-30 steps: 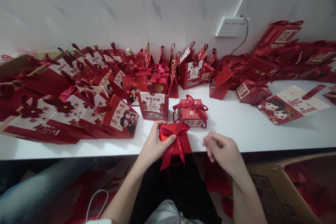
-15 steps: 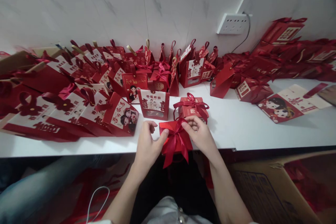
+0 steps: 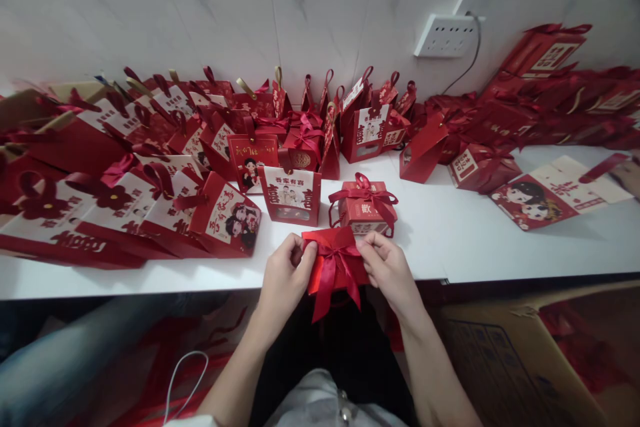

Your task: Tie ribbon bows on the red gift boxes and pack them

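A small red gift box (image 3: 345, 255) with a red ribbon bow rests at the near edge of the white counter (image 3: 475, 240). My left hand (image 3: 283, 280) grips its left side, thumb on top and fingers curled. My right hand (image 3: 390, 270) pinches the bow's right loop and the box's right side. The ribbon tails hang down over the counter edge. Just behind it stands another ribboned red box (image 3: 365, 208), and a red bag with a white label (image 3: 291, 195) stands to the left of that.
Many red gift bags and boxes crowd the counter's left and back along the marble wall. More red bags (image 3: 550, 100) pile at the right, with flat printed cards (image 3: 545, 197) in front. A wall socket (image 3: 447, 35) hangs above. An open cardboard carton (image 3: 545, 360) sits below right.
My right hand came in from the right and took hold of the bow. My left hand's grip shifted on the box's left side. The box has barely moved.
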{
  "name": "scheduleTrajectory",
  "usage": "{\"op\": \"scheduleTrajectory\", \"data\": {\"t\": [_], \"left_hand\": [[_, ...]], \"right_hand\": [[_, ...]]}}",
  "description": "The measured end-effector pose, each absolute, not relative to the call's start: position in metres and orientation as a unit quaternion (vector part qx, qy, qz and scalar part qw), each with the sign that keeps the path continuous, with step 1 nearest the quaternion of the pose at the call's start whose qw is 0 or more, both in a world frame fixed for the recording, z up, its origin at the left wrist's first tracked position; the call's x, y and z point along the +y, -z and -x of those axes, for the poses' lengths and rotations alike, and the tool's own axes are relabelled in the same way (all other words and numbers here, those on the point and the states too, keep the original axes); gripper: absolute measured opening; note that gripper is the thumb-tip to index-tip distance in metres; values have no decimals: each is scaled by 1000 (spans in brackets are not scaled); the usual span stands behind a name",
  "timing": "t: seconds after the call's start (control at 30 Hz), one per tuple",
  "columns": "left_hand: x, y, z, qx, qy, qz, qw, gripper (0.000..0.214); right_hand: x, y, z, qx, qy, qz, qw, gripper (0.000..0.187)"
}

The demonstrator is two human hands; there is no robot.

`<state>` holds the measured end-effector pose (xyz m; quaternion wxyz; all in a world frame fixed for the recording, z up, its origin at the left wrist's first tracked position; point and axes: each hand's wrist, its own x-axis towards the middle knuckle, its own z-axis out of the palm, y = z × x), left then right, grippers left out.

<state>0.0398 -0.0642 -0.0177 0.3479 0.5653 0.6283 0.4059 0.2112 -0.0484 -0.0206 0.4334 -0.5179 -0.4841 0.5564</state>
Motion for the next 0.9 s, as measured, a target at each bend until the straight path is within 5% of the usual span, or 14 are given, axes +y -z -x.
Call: {"op": "scheduleTrajectory", "data": {"t": [0.9], "left_hand": [[-58,18,-43,625,-425,-548,359,31]], "right_hand": [[-53,34,-209,-536,-493,542,418,42]]}}
